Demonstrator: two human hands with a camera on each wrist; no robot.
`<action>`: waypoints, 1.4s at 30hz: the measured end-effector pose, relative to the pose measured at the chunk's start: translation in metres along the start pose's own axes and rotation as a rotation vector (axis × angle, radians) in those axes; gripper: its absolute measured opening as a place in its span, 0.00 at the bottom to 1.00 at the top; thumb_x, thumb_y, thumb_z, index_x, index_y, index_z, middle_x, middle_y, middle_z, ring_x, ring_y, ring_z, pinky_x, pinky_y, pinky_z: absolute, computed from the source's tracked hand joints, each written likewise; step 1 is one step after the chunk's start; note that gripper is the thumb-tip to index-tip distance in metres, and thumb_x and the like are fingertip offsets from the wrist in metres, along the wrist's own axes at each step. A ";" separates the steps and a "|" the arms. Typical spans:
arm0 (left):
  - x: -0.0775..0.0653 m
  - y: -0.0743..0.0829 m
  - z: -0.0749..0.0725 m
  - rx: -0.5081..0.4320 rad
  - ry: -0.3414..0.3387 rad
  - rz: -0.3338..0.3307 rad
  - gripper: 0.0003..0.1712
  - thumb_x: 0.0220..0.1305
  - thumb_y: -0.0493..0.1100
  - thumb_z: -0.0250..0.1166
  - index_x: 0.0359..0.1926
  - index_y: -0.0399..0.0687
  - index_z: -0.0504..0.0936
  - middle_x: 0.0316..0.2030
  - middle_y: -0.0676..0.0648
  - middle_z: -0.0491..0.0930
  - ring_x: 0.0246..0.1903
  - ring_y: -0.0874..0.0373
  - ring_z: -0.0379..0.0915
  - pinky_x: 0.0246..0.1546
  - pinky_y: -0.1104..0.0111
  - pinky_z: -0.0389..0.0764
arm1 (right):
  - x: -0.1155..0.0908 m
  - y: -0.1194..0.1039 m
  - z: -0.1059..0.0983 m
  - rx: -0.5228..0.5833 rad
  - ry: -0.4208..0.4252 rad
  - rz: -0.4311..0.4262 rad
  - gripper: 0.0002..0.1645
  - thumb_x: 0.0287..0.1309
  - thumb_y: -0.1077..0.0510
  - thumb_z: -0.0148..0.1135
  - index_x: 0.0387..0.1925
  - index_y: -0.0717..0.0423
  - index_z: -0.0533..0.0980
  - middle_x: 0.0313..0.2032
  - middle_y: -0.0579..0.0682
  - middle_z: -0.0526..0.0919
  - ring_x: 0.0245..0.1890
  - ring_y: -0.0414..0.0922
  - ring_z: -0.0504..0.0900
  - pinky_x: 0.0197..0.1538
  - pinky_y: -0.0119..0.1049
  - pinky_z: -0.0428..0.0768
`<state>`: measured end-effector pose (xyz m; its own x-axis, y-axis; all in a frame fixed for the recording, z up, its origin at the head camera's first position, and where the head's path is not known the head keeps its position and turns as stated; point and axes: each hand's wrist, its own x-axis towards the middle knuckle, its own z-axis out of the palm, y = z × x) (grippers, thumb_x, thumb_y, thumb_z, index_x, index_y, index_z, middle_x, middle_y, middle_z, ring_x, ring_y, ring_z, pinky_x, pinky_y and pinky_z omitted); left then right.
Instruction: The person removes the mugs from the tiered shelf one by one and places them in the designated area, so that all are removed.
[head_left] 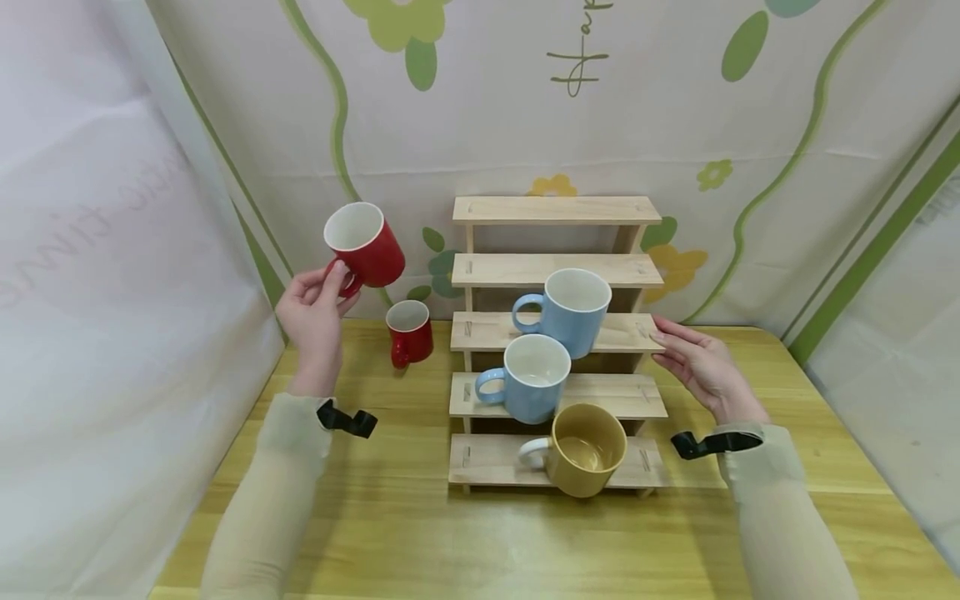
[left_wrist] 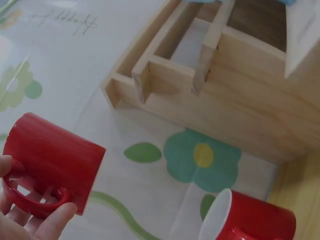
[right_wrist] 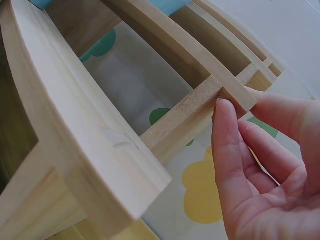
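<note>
In the head view my left hand (head_left: pixel 309 323) holds a red mug (head_left: pixel 380 254) by its handle, raised above the table with its white inside tilted toward me. The left wrist view shows that mug (left_wrist: pixel 52 157) on its side, the thumb and fingers at the handle. A second red mug (head_left: pixel 416 342) stands on the table below it. My right hand (head_left: pixel 705 367) pinches the right end of the middle step of a tiered wooden rack (head_left: pixel 487 269). Close up in the right wrist view, thumb and forefinger lie on either side of that board's end (right_wrist: pixel 240 100).
On the rack, one light blue mug (head_left: pixel 577 321) sits on the middle step and another blue mug (head_left: pixel 531 400) one step lower. A yellow mug (head_left: pixel 579 479) with a white handle is on the bottom step. Behind the wooden table (head_left: pixel 390 517) hangs a flower-printed cloth (head_left: pixel 465 108).
</note>
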<state>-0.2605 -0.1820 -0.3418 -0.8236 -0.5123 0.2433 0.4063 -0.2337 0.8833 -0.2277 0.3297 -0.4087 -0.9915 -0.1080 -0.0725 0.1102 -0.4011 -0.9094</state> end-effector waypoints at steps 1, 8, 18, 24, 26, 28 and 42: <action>0.000 -0.001 -0.003 0.007 0.007 -0.002 0.21 0.56 0.47 0.78 0.43 0.37 0.82 0.46 0.38 0.86 0.46 0.46 0.85 0.42 0.61 0.86 | 0.000 0.000 0.000 0.003 -0.001 -0.003 0.17 0.70 0.69 0.60 0.53 0.51 0.85 0.52 0.43 0.84 0.40 0.40 0.86 0.47 0.31 0.85; 0.003 -0.010 -0.021 0.021 0.050 -0.030 0.21 0.57 0.46 0.78 0.44 0.38 0.82 0.48 0.38 0.85 0.47 0.47 0.84 0.45 0.60 0.85 | 0.001 0.001 -0.001 0.002 -0.009 -0.008 0.17 0.70 0.69 0.60 0.53 0.52 0.85 0.54 0.42 0.84 0.40 0.40 0.86 0.47 0.31 0.85; 0.008 -0.037 -0.041 0.017 0.124 -0.082 0.19 0.58 0.44 0.78 0.41 0.37 0.80 0.47 0.37 0.85 0.47 0.48 0.84 0.46 0.59 0.85 | 0.001 0.002 0.000 0.011 -0.019 -0.013 0.17 0.70 0.69 0.60 0.54 0.54 0.84 0.53 0.44 0.84 0.41 0.40 0.86 0.47 0.31 0.85; 0.011 -0.058 -0.053 0.044 0.197 -0.124 0.18 0.57 0.43 0.78 0.39 0.38 0.80 0.44 0.37 0.85 0.44 0.48 0.84 0.43 0.63 0.86 | 0.001 0.001 0.001 0.006 -0.012 -0.006 0.17 0.70 0.69 0.59 0.55 0.53 0.84 0.52 0.44 0.85 0.41 0.41 0.86 0.47 0.31 0.85; 0.012 -0.066 -0.056 0.064 0.216 -0.132 0.18 0.57 0.44 0.79 0.38 0.39 0.80 0.42 0.39 0.85 0.43 0.48 0.84 0.40 0.66 0.87 | 0.000 0.000 0.001 0.010 -0.013 -0.006 0.17 0.70 0.69 0.59 0.55 0.54 0.84 0.52 0.44 0.85 0.41 0.40 0.86 0.47 0.31 0.85; 0.013 -0.073 -0.059 0.075 0.234 -0.141 0.17 0.57 0.43 0.79 0.38 0.39 0.80 0.40 0.40 0.85 0.42 0.49 0.84 0.40 0.66 0.87 | -0.001 0.000 0.001 0.016 -0.015 -0.005 0.17 0.70 0.69 0.59 0.55 0.54 0.84 0.52 0.44 0.85 0.41 0.41 0.86 0.47 0.31 0.85; 0.012 -0.120 -0.064 0.179 0.321 -0.200 0.15 0.60 0.46 0.77 0.36 0.46 0.80 0.36 0.48 0.83 0.37 0.54 0.82 0.38 0.70 0.86 | -0.001 0.001 0.000 -0.011 0.001 -0.006 0.17 0.70 0.68 0.60 0.55 0.52 0.85 0.52 0.44 0.85 0.41 0.40 0.86 0.47 0.31 0.85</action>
<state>-0.2935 -0.2128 -0.4704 -0.7023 -0.7100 -0.0522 0.1524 -0.2216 0.9631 -0.2267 0.3289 -0.4096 -0.9922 -0.1045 -0.0675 0.1035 -0.3921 -0.9141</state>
